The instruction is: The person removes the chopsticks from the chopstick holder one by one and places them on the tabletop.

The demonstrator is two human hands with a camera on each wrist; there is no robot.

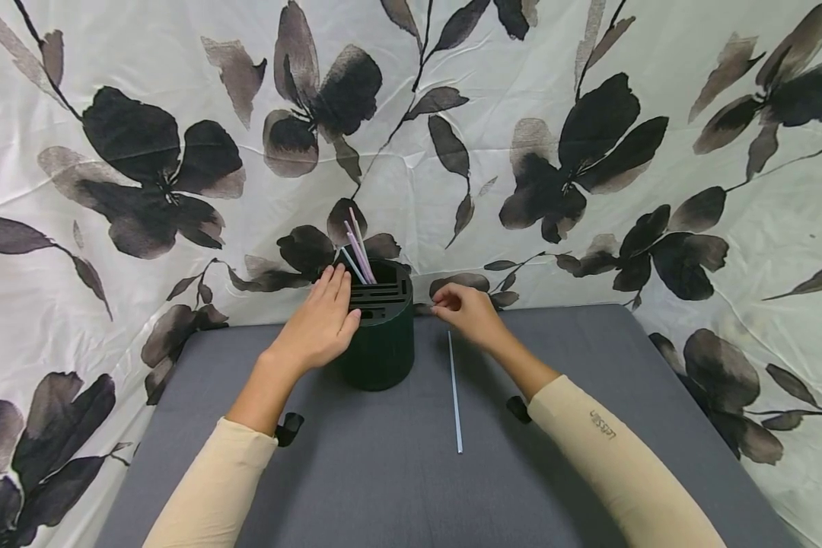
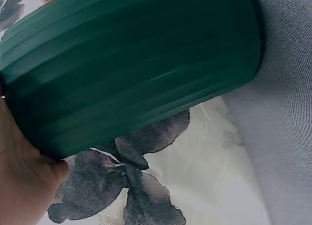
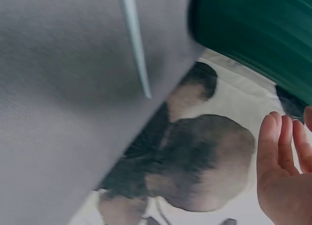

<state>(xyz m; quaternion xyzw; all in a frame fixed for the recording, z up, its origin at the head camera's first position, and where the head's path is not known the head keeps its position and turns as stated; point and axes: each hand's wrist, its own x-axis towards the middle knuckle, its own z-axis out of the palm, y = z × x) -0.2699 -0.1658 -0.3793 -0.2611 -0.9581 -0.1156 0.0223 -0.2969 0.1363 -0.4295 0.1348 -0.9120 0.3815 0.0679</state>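
Note:
A dark green, ribbed round holder (image 1: 378,354) with a slotted top stands toward the back of the table. Several thin straws (image 1: 361,255), purple, pink and light blue, lean in its open rear part. My left hand (image 1: 322,320) rests on the left of the holder's top, its fingers straight. In the left wrist view, the thumb side of that hand lies at the holder's (image 2: 136,64) upper end. To the right of the holder my right hand (image 1: 471,312) hovers, its fingers loosely bent and holding nothing. Below it, one light blue straw (image 1: 455,399) lies lengthwise on the table.
The grey table (image 1: 383,487) ends at the back against a white cloth (image 1: 452,190) with dark flowers. Small black straps (image 1: 289,429) show at both wrists.

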